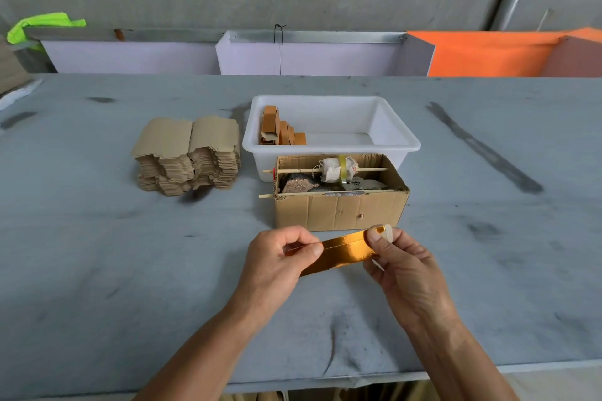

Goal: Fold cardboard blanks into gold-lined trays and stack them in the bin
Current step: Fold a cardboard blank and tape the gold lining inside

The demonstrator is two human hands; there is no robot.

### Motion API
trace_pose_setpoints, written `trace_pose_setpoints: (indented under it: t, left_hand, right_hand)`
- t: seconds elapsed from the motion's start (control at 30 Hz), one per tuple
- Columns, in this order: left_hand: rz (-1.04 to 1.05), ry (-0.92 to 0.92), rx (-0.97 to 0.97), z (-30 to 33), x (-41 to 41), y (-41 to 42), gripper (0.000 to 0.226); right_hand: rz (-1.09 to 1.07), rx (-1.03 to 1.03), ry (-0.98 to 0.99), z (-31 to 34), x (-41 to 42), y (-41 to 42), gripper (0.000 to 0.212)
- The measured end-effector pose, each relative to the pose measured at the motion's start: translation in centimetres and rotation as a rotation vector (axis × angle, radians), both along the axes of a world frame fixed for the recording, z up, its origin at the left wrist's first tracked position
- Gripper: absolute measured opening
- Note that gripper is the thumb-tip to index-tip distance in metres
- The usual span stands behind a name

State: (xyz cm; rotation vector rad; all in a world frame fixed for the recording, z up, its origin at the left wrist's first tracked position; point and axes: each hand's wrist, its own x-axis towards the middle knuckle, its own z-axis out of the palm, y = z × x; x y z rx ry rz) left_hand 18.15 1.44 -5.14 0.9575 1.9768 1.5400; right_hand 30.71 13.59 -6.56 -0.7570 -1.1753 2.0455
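While I pinch gold-lined blank [342,252] above table [97,270], left hand [277,265] and right hand [402,265] each gripping one end: crease side walls square, tuck end tab, then stack in bin [395,127]

Shiny gold tray [342,252], tan blanks [189,153], white bin [394,127], brown carton [338,212], smudged grey surface [130,270], orange sheet [488,52].
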Motion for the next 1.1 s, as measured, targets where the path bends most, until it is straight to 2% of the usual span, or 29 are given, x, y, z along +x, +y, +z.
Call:
trace_pose_setpoints:
  t: [0.17,0.4,0.5,0.6,0.73,0.93,1.1]
  left_hand:
    - [-0.127,-0.262,-0.044,0.9,0.3,-0.2,0.014]
    - [-0.383,-0.593,-0.208,1.8,-0.6,-0.5,0.042]
    - [-0.367,-0.690,-0.205,1.6,-0.8,-0.5,0.036]
    - [-0.323,-0.705,-0.202,1.3,-0.7,-0.3,0.031]
    - [-0.297,-0.713,-0.186,1.2,-0.7,-0.2,0.030]
    - [-0.275,-0.701,-0.183,1.3,-0.7,-0.2,0.025]
    - [-0.266,-0.680,-0.196,1.3,-0.8,-0.2,0.031]
  right_hand:
    - [0.030,0.087,0.013,0.3,0.2,0.3,0.011]
    - [0.140,0.142,0.037,0.2,0.7,0.9,0.012]
    - [0.169,0.120,0.060,0.0,0.9,0.9,0.029]
    - [0.158,0.088,0.069,0.0,0.9,0.8,0.044]
    - [0.153,0.061,0.087,0.0,0.7,0.8,0.028]
    - [0.140,0.049,0.099,0.2,0.6,0.7,0.033]
    - [0.128,0.022,0.092,0.1,0.5,0.6,0.032]
